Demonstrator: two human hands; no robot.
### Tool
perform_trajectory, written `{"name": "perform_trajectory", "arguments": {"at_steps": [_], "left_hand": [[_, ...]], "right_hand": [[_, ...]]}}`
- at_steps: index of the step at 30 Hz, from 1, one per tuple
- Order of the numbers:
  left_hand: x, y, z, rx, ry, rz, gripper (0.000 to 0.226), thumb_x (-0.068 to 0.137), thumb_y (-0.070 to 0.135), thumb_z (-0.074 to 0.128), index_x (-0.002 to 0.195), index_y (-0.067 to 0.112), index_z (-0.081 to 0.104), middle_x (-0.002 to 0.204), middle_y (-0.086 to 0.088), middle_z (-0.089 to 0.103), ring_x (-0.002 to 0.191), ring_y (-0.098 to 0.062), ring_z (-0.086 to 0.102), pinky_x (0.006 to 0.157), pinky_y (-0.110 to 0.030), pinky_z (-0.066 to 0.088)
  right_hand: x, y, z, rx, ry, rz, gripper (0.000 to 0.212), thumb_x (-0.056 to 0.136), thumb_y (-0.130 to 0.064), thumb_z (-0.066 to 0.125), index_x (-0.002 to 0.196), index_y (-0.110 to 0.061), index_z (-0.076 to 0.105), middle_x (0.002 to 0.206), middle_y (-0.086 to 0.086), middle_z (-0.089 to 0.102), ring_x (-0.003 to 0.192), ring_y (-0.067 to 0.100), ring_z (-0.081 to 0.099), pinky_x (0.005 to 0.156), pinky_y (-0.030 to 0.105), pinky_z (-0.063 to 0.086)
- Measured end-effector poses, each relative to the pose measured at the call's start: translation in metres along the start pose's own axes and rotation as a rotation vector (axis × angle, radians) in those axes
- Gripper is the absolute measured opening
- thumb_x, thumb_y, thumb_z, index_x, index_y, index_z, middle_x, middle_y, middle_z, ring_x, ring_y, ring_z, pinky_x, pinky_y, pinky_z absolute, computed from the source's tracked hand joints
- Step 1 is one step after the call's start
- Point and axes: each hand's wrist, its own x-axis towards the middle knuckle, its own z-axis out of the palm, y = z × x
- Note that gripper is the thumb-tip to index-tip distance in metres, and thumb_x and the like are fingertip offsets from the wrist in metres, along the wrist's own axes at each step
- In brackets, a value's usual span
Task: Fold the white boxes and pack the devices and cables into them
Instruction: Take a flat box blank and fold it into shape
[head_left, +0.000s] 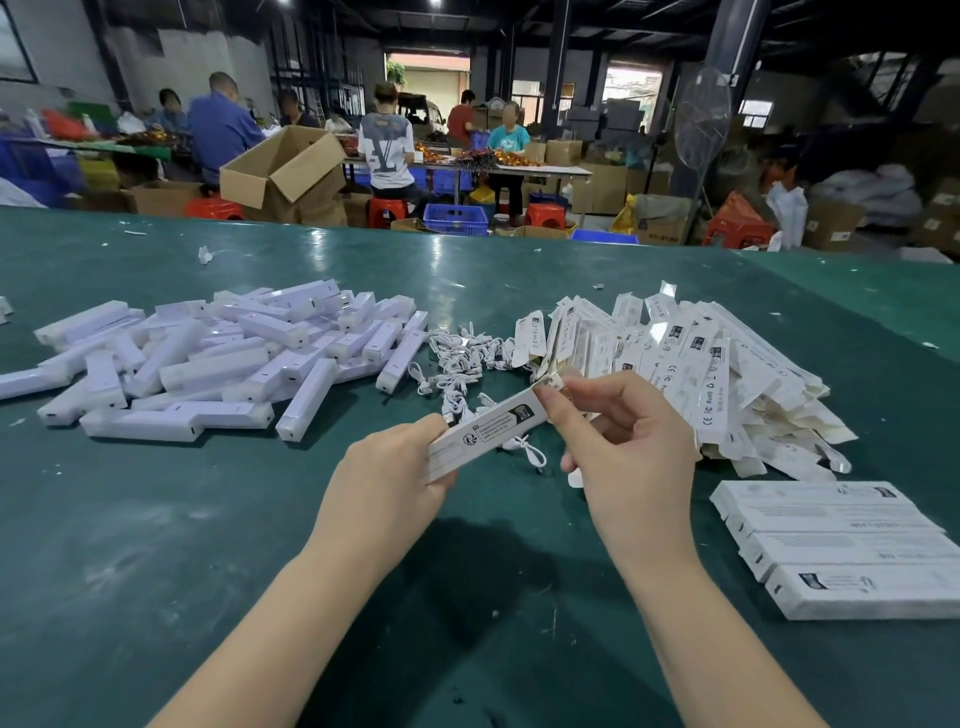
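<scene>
The green surface (208, 545) fills most of the view, its near edge cut off at the bottom. At ten o'clock lies a loose heap of white devices (223, 358), stick-shaped, with no writing I can read on them. At two o'clock sprawls a pile of flat unfolded boxes (691, 374); on some I can make out "CE", "FC", "RoHS" and "Made in China", the smaller lines being too fine to read. At four o'clock sits a row of finished boxes (841, 545), running off the right edge; their print is blurred, only a dark logo patch showing. Between the two heaps, at twelve o'clock, a tangle of white cables (462, 358) lies on the green.

In the middle, held above the surface, is one white box (488, 434) with a round symbol, small text lines and a dark square mark, none legible. The left hand (395, 488) has its fingers closed round the box's near end. The right hand (628, 441) pinches the flap at the far end between thumb and forefinger; the flap itself is mostly hidden. A single cable (530, 449) lies just under the box.
</scene>
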Motion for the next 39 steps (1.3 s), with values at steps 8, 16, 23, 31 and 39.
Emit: {"name": "perform_trajectory", "arguments": {"at_steps": [8, 16, 23, 31, 39], "left_hand": [[0.000, -0.001, -0.001, 0.000, -0.011, -0.023, 0.028, 0.084, 0.023, 0.067, 0.070, 0.021, 0.042, 0.056, 0.005, 0.041, 0.060, -0.020, 0.040, 0.051, -0.031, 0.029], [0.000, -0.002, -0.003, -0.113, -0.016, -0.059, 0.032, 0.085, 0.029, 0.064, 0.064, 0.027, 0.039, 0.058, 0.010, 0.049, 0.060, -0.011, 0.044, 0.050, -0.022, 0.031], [-0.001, -0.002, -0.002, -0.054, -0.056, -0.034, 0.029, 0.084, 0.026, 0.065, 0.067, 0.025, 0.041, 0.060, 0.004, 0.051, 0.066, -0.021, 0.050, 0.055, -0.030, 0.039], [-0.001, -0.001, -0.001, -0.060, -0.007, -0.105, 0.026, 0.084, 0.028, 0.064, 0.069, 0.022, 0.044, 0.058, 0.003, 0.048, 0.066, -0.026, 0.049, 0.061, -0.038, 0.047], [-0.003, -0.001, 0.002, -0.102, -0.037, -0.132, 0.031, 0.087, 0.030, 0.061, 0.069, 0.019, 0.039, 0.058, 0.001, 0.048, 0.063, -0.027, 0.049, 0.057, -0.039, 0.045]], "right_hand": [[0.001, 0.005, 0.004, -0.064, -0.026, -0.022, 0.016, 0.079, -0.038, 0.071, 0.074, -0.023, 0.075, 0.085, -0.004, 0.061, 0.056, 0.011, 0.058, 0.053, 0.010, 0.039], [-0.001, 0.007, 0.001, -0.052, -0.156, -0.127, 0.044, 0.086, -0.005, 0.043, 0.105, -0.037, 0.068, 0.111, -0.001, 0.062, 0.077, 0.020, 0.061, 0.062, 0.029, 0.048], [0.003, 0.006, -0.001, -0.042, -0.103, -0.100, 0.036, 0.088, 0.001, 0.063, 0.080, -0.032, 0.074, 0.118, 0.001, 0.055, 0.071, 0.000, 0.057, 0.060, 0.012, 0.047], [-0.003, 0.016, 0.009, 0.143, -0.249, 0.018, 0.024, 0.090, -0.026, 0.056, 0.102, -0.038, 0.074, 0.140, -0.013, 0.053, 0.136, 0.001, 0.041, 0.103, 0.034, 0.048], [-0.005, 0.017, 0.014, 0.294, -0.241, 0.086, 0.028, 0.096, -0.021, 0.051, 0.102, -0.032, 0.077, 0.133, -0.015, 0.060, 0.129, 0.002, 0.050, 0.105, 0.028, 0.045]]}}
